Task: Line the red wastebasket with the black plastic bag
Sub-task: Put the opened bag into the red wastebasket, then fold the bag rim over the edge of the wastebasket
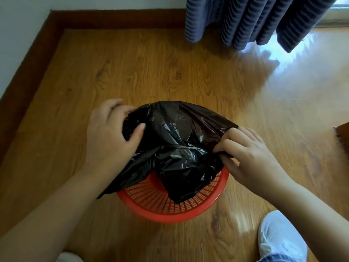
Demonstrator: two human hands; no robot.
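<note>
The red wastebasket (171, 214), round with a slotted mesh wall, stands on the wooden floor just in front of me. The black plastic bag (177, 146) is stretched over the basket's far rim and hangs crumpled into the opening; the near rim shows bare. My left hand (111, 133) grips the bag's edge on the basket's left side, thumb pressed on the plastic. My right hand (249, 156) pinches the bag's edge at the basket's right side. The basket's far rim is hidden under the bag.
A wooden baseboard (39, 48) and white wall run along the left and back. A blue striped curtain (255, 17) hangs at the back right. My white shoe (279, 237) rests on the floor at the lower right. A brown object's corner (342, 131) shows at the right edge.
</note>
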